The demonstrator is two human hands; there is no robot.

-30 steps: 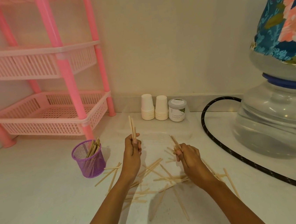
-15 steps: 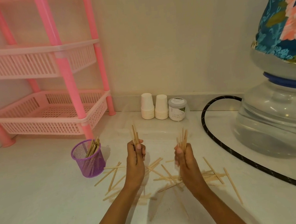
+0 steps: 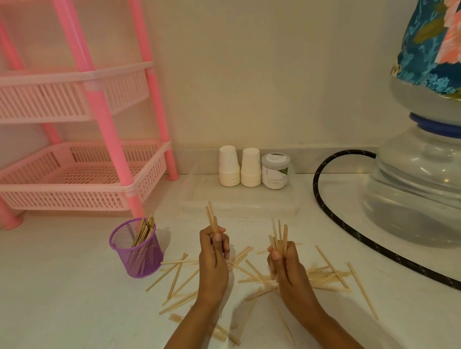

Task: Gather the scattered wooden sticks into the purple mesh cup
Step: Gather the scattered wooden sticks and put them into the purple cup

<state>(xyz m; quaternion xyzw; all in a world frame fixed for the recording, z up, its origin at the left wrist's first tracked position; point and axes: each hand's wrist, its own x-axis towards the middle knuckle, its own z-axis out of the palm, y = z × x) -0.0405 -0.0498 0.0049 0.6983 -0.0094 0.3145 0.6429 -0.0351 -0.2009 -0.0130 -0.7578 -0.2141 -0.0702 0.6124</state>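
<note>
Both hands slightly lower, sticks upright

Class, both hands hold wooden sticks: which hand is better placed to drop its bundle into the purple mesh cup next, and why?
Left. The left hand grips upright wooden sticks and is nearer the purple mesh cup, with nothing between. The right hand would likely have to reach across it.

A small round jar by the wall carries a label reading "Cardamom Extract"; its last letters are blurred.
</note>
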